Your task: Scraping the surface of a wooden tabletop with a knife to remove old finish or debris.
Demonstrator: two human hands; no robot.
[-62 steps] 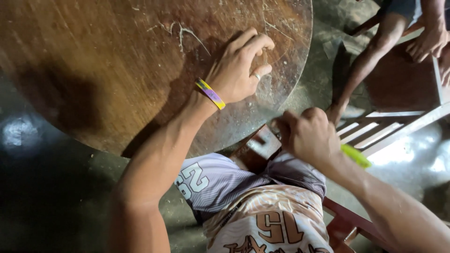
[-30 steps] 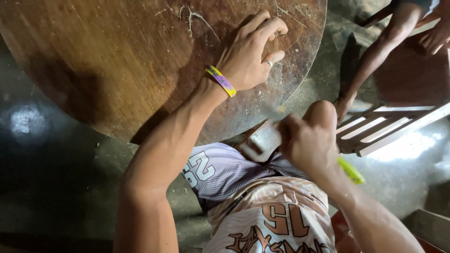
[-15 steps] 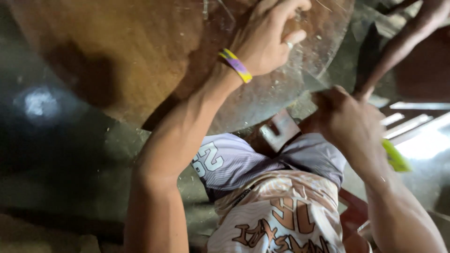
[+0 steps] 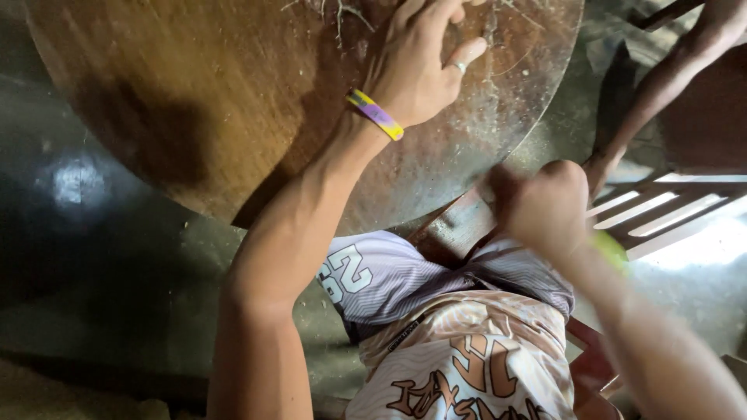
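My left hand [image 4: 420,70] lies on the round brown wooden table [image 4: 194,101] near its far edge, fingers bent and close together, with a ring on one finger. Its fingertips run out of the top of the view. A yellow and purple wristband [image 4: 375,114] sits on that wrist. Thin dry fibres [image 4: 338,12] and dust lie on the table beside the hand. My right hand [image 4: 545,206] is a blurred closed fist just off the table's rim, above a wooden seat [image 4: 455,233]. A green wristband [image 4: 611,250] is on that wrist. Whether the fist holds anything is hidden.
Another person's bare leg [image 4: 661,85] stands at the upper right, beside a slatted wooden chair [image 4: 669,214]. My lap in patterned shorts [image 4: 467,358] fills the lower middle. A dark, shiny floor [image 4: 78,233] lies to the left, below the table.
The view has shifted, so the table and my left hand now sit higher in the frame. My right fist has moved up towards the table rim and is blurred.
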